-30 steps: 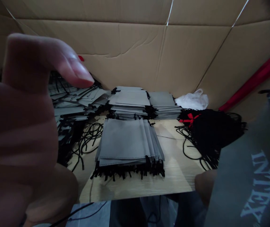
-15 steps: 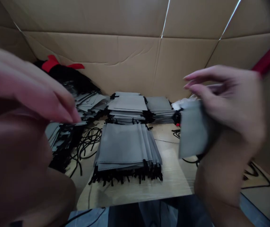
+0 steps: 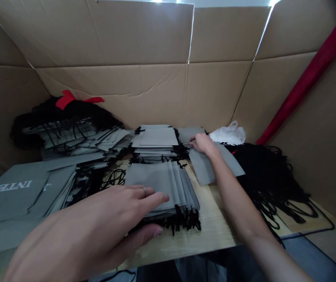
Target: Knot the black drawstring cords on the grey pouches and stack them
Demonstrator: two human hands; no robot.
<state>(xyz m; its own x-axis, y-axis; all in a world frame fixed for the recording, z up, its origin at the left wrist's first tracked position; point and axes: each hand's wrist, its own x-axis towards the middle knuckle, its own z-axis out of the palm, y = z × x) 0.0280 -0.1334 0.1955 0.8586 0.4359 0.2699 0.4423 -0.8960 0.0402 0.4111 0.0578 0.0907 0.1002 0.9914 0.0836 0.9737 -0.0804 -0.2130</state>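
Note:
My left hand [image 3: 120, 219], a ring on one finger, reaches over the front stack of grey fabric pouches [image 3: 153, 172]. Its fingers are stretched out and the thumb is apart, with nothing held. Black cord ends stick out along the near edge of that stack. Farther back, my right hand [image 3: 202, 143] bends its fingers at the back right stack of pouches [image 3: 189, 133]. A single grey pouch [image 3: 204, 168] lies slanted beneath this hand and wrist, seemingly in its grasp; the fingertips are partly hidden.
Another pouch stack [image 3: 156, 137] stands at the back middle. Loose grey pouches [image 3: 11, 199], some with white lettering, cover the left side below a black cord heap [image 3: 68, 113]. More black cords [image 3: 267, 172] lie right, near a white plastic bag [image 3: 229, 133]. Cardboard walls [image 3: 141, 82] enclose the table.
My right hand has moved forward and left to the back right stack, the grey pouch moving with it. My left hand has come down and right over the front stack, fingers stretching out.

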